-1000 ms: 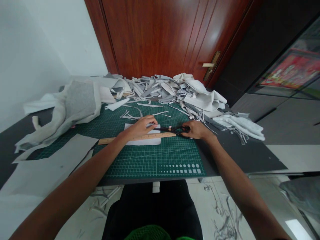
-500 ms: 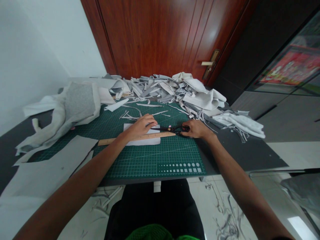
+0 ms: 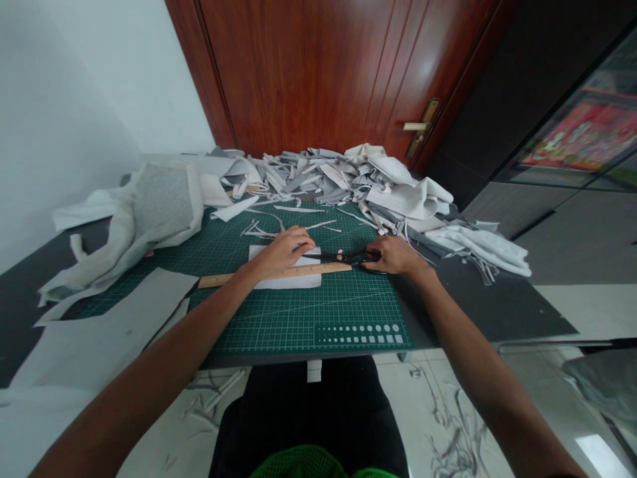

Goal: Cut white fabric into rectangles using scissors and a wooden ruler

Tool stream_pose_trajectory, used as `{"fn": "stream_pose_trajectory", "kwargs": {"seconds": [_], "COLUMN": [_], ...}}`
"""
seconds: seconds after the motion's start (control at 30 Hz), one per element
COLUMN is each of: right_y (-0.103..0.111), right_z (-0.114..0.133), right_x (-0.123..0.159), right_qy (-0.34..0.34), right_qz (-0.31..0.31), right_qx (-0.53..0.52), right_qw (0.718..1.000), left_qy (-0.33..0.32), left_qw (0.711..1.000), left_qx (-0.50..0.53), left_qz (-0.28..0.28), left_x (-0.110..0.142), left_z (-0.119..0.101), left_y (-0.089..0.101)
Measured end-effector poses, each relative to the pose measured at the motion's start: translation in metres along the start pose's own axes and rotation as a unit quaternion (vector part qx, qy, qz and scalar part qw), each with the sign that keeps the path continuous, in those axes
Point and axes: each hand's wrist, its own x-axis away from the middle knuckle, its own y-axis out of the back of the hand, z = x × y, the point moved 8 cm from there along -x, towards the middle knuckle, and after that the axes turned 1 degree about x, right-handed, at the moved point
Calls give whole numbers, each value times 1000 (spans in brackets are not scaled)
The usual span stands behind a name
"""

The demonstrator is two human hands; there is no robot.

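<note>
In the head view my right hand [image 3: 393,255] is closed around the handles of black scissors [image 3: 340,257]. Their blades point left and reach the thumb of my left hand [image 3: 287,248]. That hand's fingers are bent and held together over the white fabric piece [image 3: 286,283]; what lies between them is hidden. Across the same piece runs a wooden ruler [image 3: 318,268], just below the blades and partly covered by my left forearm. Fabric and ruler lie on a green cutting mat [image 3: 298,318].
Heaped fabric scraps [image 3: 323,174] line the table's back edge, before a wooden door [image 3: 308,73]. At left are a crumpled grey-white fabric [image 3: 164,192] and a large flat sheet [image 3: 104,345]. Thin offcuts [image 3: 261,229] lie beyond my left hand. More scraps [image 3: 458,431] litter the floor.
</note>
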Motion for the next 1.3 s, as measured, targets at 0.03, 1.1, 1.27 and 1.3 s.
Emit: {"fn": "stream_pose_trajectory", "kwargs": {"seconds": [0.03,1.1,1.27,1.3], "right_y": [0,7,10,11], "right_z": [-1,3,9,11], "right_x": [0,4,6,6], "right_qy": [0,0,-9,-10], "right_qz": [0,5,17,15], "right_qx": [6,14,6,4], "right_qw": [1000,1000,1000,1000], "left_qy": [0,78,76,76], "left_qw": [1000,991,990,991], "left_qx": [0,70,82,83], "left_qz": [0,83,80,77], "left_x": [0,10,7,7], "left_z": [-1,16,12,12], "left_y": [0,24,15,14]}}
